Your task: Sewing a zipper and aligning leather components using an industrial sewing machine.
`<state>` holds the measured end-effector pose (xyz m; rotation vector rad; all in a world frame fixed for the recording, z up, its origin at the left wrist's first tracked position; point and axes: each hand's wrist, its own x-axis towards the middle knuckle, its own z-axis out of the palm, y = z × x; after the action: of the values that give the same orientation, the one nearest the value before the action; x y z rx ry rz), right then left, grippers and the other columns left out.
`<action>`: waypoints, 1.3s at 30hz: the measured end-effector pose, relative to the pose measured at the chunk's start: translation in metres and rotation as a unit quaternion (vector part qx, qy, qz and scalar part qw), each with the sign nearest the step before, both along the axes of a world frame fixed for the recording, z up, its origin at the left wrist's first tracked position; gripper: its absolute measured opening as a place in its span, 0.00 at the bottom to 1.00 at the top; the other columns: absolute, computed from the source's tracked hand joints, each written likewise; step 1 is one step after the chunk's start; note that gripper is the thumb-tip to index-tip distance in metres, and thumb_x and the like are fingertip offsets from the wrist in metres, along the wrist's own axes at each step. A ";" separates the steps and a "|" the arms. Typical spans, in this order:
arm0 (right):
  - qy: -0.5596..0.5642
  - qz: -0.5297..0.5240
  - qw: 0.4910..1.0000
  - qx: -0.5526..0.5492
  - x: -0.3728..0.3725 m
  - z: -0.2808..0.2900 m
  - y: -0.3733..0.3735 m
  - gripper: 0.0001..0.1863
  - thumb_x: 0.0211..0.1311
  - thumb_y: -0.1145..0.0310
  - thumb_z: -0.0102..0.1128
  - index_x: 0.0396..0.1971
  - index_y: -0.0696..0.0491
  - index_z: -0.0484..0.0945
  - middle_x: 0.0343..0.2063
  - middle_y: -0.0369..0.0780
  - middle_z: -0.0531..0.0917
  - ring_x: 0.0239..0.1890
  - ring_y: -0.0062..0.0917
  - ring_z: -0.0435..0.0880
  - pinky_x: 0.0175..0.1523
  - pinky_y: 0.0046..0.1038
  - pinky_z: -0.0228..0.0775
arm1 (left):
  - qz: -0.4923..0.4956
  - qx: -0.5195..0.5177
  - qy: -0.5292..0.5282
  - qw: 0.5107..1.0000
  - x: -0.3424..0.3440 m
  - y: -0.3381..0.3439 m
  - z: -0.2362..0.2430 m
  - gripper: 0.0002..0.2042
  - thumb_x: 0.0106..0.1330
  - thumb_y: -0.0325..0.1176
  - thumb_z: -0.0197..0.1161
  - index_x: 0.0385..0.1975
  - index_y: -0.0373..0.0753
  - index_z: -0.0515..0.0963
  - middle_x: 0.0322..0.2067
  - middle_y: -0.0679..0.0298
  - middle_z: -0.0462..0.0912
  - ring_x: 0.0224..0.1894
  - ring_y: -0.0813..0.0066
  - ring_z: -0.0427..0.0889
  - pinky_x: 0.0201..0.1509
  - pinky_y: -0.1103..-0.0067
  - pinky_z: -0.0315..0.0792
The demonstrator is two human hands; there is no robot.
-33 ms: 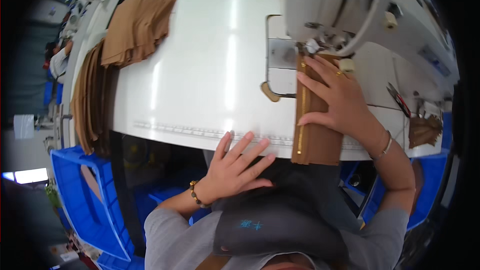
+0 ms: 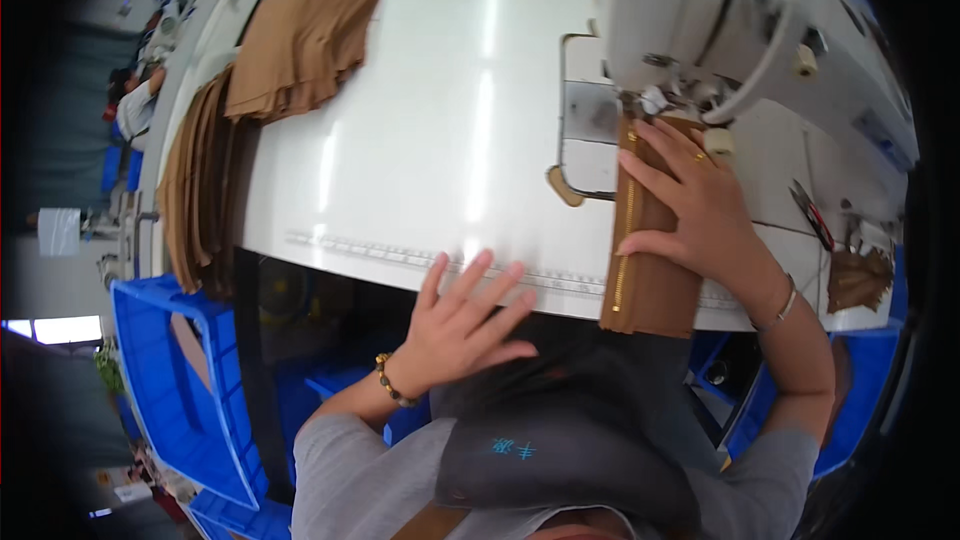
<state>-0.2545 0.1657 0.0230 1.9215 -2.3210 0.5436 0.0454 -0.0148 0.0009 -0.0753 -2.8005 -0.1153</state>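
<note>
A folded brown fabric piece (image 2: 665, 285) with a brass zipper (image 2: 625, 230) along its left side lies lengthwise on the sewing machine table, its far end at the presser foot area. My right hand (image 2: 700, 200) rests on it, fingers spread flat, thumb and fingertips beside the zipper. Above that far end stands the white sewing machine (image 2: 665, 15); its needle cannot be made out. My left hand (image 2: 465, 325) is open and holds nothing, over the table's front edge near a printed ruler strip (image 2: 390, 254).
Brown fabric stacks lie (image 2: 305, 45) and drape over the edge (image 2: 195, 185) at the left. Red-handled snips (image 2: 812, 215) and a crumpled brown scrap (image 2: 858, 278) are at the right. Blue crates (image 2: 190, 390) stand below the table. Farther left, another person (image 2: 138, 105) sits.
The whole view has shifted, so the table and machine appear farther right. My left hand has moved slightly left relative to the table; my right hand stays on the fabric.
</note>
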 end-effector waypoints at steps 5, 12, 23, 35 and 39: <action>0.008 0.002 1.000 0.011 0.001 -0.008 0.003 0.49 0.46 0.31 0.71 0.62 0.52 0.81 0.70 0.46 0.73 0.72 0.42 0.72 0.65 0.42 0.67 | 0.298 -0.170 0.043 0.938 0.041 -0.155 0.043 0.21 0.71 0.38 0.68 0.62 0.42 0.80 0.68 0.57 0.76 0.73 0.51 0.70 0.76 0.56 0.60; 0.019 0.013 1.000 -0.001 0.000 -0.008 -0.001 0.50 0.44 0.32 0.73 0.62 0.52 0.81 0.70 0.48 0.73 0.72 0.42 0.71 0.64 0.42 0.67 | 0.574 -0.206 0.072 0.789 0.141 -0.338 0.113 0.20 0.79 0.47 0.54 0.52 0.37 0.83 0.50 0.47 0.86 0.54 0.43 0.83 0.57 0.57 0.76; 0.039 0.014 0.999 0.004 -0.002 -0.009 -0.002 0.50 0.43 0.32 0.73 0.62 0.53 0.80 0.70 0.47 0.72 0.72 0.42 0.71 0.65 0.43 0.66 | 0.551 -0.156 -0.069 0.817 0.158 -0.353 0.120 0.22 0.78 0.48 0.52 0.38 0.35 0.85 0.37 0.44 0.87 0.44 0.39 0.84 0.50 0.53 0.77; 0.025 0.006 0.999 -0.019 0.002 -0.006 -0.004 0.49 0.44 0.32 0.73 0.59 0.56 0.83 0.68 0.50 0.75 0.72 0.44 0.72 0.70 0.47 0.61 | 0.553 -0.187 -0.107 0.805 0.151 -0.363 0.115 0.11 0.68 0.31 0.56 0.37 0.34 0.86 0.39 0.43 0.88 0.44 0.43 0.87 0.52 0.55 0.80; 0.020 0.015 0.999 -0.020 0.005 -0.006 -0.005 0.48 0.45 0.32 0.73 0.58 0.56 0.83 0.67 0.51 0.76 0.72 0.45 0.72 0.72 0.48 0.60 | 0.582 -0.208 -0.145 0.772 0.156 -0.357 0.131 0.12 0.69 0.29 0.54 0.40 0.36 0.87 0.40 0.45 0.89 0.46 0.44 0.88 0.49 0.56 0.82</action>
<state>-0.2494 0.1607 0.0172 1.9337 -2.2438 0.5461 0.2009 -0.3715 0.1321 1.6404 -2.5323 0.8387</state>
